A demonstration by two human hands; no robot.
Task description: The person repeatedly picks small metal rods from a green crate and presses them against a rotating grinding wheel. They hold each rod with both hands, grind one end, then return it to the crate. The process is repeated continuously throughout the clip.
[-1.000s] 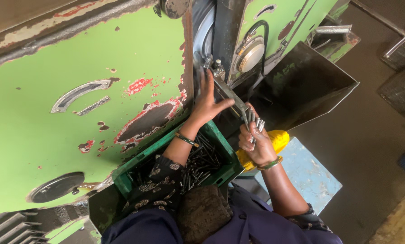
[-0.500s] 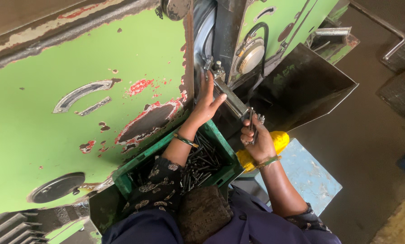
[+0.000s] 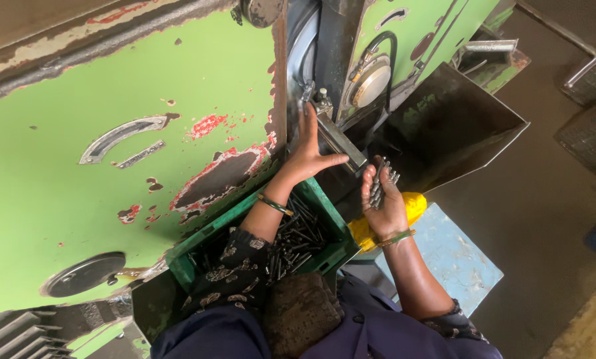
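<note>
Your left hand (image 3: 309,151) is up at the machine, fingers spread open and flat, palm against the narrow metal bar (image 3: 340,141) that slants down from the green press body (image 3: 132,133); thumb out to the right, touching the bar's lower end, nothing clasped in that grip; your right hand (image 3: 384,203) sits just beside it and a little lower, palm up, its grip curled closed round a bundle of dark metal pins (image 3: 380,181), their tips fanning out above your fingers toward the dark chute (image 3: 457,126); below your left forearm lies the green plastic crate (image 3: 330,229), pressed close against the chipped green panel and filled with more of the same dark pins (image 3: 298,240) lying loose in a heap; your patterned sleeve crosses its near edge; behind your right wrist there's a yellow object (image 3: 414,206), partly hidden by the hand, so its shape is hard to read; beneath that, a pale blue board (image 3: 454,259) lies flat on the brown floor (image 3: 551,219); a green bangle shows on each wrist; a rough dark block (image 3: 301,312) rests on your lap, just near the crate
</note>
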